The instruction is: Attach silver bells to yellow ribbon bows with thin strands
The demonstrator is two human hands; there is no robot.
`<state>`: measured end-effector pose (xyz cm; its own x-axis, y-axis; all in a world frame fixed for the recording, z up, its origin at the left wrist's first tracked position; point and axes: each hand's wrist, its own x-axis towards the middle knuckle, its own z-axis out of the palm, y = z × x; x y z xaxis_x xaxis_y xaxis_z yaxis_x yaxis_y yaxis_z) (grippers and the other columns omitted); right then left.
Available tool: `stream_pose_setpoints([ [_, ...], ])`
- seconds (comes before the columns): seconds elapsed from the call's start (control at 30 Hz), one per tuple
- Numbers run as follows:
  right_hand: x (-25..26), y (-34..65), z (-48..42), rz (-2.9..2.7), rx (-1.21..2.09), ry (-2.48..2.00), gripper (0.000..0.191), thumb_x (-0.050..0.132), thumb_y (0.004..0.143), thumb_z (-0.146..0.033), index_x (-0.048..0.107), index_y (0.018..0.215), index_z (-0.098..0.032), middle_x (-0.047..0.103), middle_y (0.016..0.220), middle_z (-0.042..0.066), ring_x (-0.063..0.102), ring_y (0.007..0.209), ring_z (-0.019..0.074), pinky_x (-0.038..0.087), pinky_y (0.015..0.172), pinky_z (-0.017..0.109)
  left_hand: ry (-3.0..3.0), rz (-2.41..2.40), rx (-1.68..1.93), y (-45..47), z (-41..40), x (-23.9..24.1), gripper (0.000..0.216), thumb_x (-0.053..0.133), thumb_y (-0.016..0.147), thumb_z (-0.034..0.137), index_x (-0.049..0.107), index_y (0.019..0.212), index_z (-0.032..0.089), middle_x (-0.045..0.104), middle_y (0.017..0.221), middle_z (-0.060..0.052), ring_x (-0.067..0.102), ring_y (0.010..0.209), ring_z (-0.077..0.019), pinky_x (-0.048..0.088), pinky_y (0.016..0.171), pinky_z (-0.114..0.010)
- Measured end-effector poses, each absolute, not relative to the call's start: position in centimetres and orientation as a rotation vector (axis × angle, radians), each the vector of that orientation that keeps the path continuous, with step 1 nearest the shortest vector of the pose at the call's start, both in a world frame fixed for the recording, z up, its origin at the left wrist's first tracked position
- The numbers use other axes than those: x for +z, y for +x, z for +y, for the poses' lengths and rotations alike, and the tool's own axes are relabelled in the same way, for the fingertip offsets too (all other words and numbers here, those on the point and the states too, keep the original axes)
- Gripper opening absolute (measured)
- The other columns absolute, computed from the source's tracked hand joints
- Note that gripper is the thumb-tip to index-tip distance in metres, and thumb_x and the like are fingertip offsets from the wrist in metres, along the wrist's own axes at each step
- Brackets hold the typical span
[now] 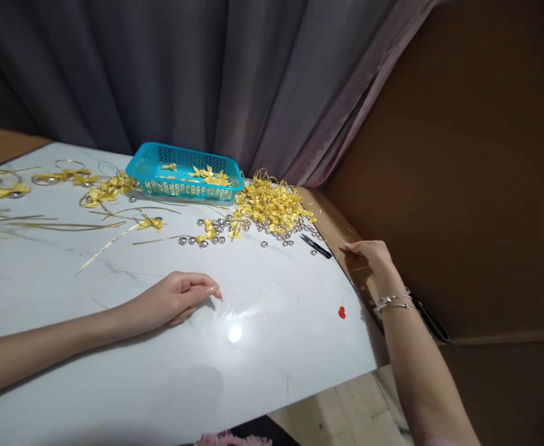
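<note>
Yellow ribbon bows (pixel 272 204) lie heaped beside the teal basket (pixel 185 188) while the left hand (pixel 181 298) rests loosely closed, seemingly empty, on the counter (pixel 160 390), and the right hand (pixel 372 254), its grip unreadable, reaches past the edge, apparently fetching something, calling for a fine pinch.

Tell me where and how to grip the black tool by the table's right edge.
Pinch the black tool by its thicker end, coming from the right and slightly above. It lies flat and slanted, narrow tips pointing away toward the yellow bows, and that thicker end is nearest the right hand, so it looks the easier, safer hold.
</note>
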<state>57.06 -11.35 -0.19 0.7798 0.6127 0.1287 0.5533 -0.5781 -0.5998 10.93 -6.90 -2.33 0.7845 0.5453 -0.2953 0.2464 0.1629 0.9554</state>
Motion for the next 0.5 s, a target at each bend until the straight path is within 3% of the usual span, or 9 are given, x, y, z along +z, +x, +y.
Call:
stream_pose_setpoints([
  [0.13,2.7,56.1,-11.7,-0.669,0.217,-2.206,0.022,0.056,0.09,-0.03,0.06,0.106,-0.016,0.059,0.113,0.007,0.059,0.096,0.0195,0.051,0.08,0.035,1.428,0.686,0.234,10.9,-6.9,-2.3,0.032,0.049,0.087,0.045,0.06,0.089,0.014,0.024,0.04,0.011,0.019,0.036,-0.0061,0.014,0.037,-0.021],
  [0.23,6.1,55.2,-12.7,-0.682,0.263,-1.981,0.008,0.065,0.08,-0.021,0.066,0.079,-0.013,0.066,0.1,0.01,0.06,0.098,0.0166,0.046,0.076,0.023,1.43,0.68,0.236,10.8,-6.8,-2.4,0.032,0.049,0.087,0.044,0.06,0.089,0.015,0.025,0.04,0.01,0.019,0.036,-0.0059,0.013,0.037,-0.021],
  [0.3,8.3,54.0,-13.3,-0.716,0.323,-1.828,0.012,0.065,0.077,-0.02,0.065,0.067,-0.015,0.068,0.091,0.011,0.062,0.095,0.0143,0.044,0.072,0.02,1.429,0.681,0.228,10.7,-6.8,-2.4,0.032,0.049,0.087,0.045,0.06,0.089,0.015,0.025,0.04,0.01,0.02,0.036,-0.0058,0.012,0.037,-0.021],
  [0.4,10.0,50.3,-13.4,-0.809,0.439,-1.626,0.011,0.063,0.078,-0.027,0.064,0.07,-0.019,0.07,0.082,0.004,0.065,0.082,0.0088,0.047,0.072,0.02,1.413,0.681,0.196,10.7,-6.8,-2.3,0.034,0.05,0.086,0.046,0.061,0.088,0.015,0.025,0.039,0.01,0.019,0.035,-0.0054,0.012,0.037,-0.021],
  [0.5,9.2,44.0,-12.9,-0.957,0.653,-1.538,0.012,0.073,0.065,-0.027,0.068,0.071,-0.018,0.068,0.066,0.002,0.064,0.064,0.0111,0.051,0.068,0.024,1.383,0.68,0.186,10.6,-6.8,-2.1,0.035,0.051,0.085,0.048,0.061,0.087,0.014,0.025,0.039,0.011,0.019,0.035,-0.0053,0.012,0.036,-0.021],
])
